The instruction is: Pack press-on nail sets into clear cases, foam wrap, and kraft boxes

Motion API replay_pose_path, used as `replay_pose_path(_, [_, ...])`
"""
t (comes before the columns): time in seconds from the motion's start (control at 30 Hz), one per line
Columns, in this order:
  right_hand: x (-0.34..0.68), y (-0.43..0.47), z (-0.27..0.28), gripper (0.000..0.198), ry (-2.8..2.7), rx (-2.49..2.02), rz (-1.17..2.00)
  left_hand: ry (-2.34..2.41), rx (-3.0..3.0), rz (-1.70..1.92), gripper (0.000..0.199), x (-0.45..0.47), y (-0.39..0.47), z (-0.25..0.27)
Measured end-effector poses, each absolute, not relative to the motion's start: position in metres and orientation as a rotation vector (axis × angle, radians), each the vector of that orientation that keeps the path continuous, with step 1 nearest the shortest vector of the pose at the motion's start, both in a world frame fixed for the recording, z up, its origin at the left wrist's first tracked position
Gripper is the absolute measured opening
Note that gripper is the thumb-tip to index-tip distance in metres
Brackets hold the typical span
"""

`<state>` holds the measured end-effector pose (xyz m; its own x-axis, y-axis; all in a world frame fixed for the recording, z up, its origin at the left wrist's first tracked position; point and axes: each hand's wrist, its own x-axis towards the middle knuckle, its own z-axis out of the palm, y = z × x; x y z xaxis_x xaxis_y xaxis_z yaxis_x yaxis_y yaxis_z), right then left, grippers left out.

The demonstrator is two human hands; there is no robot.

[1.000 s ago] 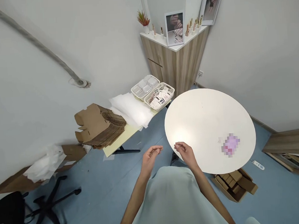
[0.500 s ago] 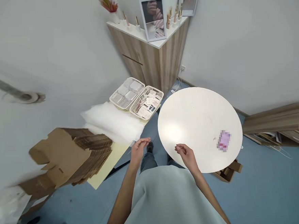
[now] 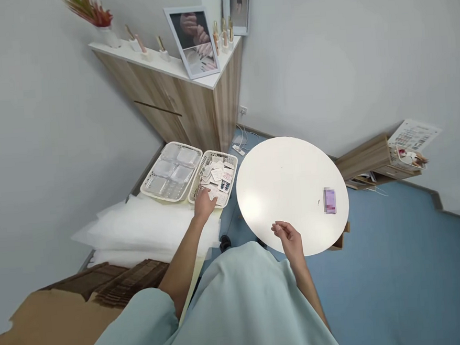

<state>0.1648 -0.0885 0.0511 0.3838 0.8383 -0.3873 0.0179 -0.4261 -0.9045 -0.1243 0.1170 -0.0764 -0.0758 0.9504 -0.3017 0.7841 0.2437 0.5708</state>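
My left hand [image 3: 204, 206] reaches over the near end of a white basket [image 3: 233, 178] filled with small printed cards [image 3: 217, 174]. Its thumb stands apart from the fingers, and the fingertips are at the cards; whether they touch is hard to tell. One card [image 3: 225, 186] near it shows dark blue shapes. Over the near left edge of the round white table [image 3: 289, 179], my right hand [image 3: 290, 241] hangs with loosely bent fingers and nothing visible in them. A purple, pixelated item [image 3: 329, 200] lies on the table's right side.
Left of the cards, another white basket [image 3: 146, 188] holds clear plastic boxes [image 3: 182, 173]. White foam sheets [image 3: 139, 229] and folded brown cardboard [image 3: 51, 321] lie nearer me. A wooden cabinet [image 3: 194, 112] stands behind; a low shelf [image 3: 365, 158] is at right.
My left hand has moved forward from beside my body to the card basket, its fingers parting. My right hand stays near the table edge. The view has turned, and the cardboard now sits lower.
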Motion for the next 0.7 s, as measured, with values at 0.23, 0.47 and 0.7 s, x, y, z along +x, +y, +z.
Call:
replay_pose_path(0.23, [0.149,-0.083,0.059,0.048,-0.748,-1.756,1.067,1.925,1.764,0.055,0.045,-0.121,0.132,-0.091])
replay_pose_path(0.47, [0.149,-0.071,0.062,0.045,-0.784,-1.724,1.116,1.964,1.75,0.004,0.038,-0.114,0.131,-0.083])
replay_pose_path(0.7, [0.173,-0.067,0.064,0.041,-0.829,-1.694,1.177,2.116,1.661,0.177,0.033,-0.113,0.124,-0.049])
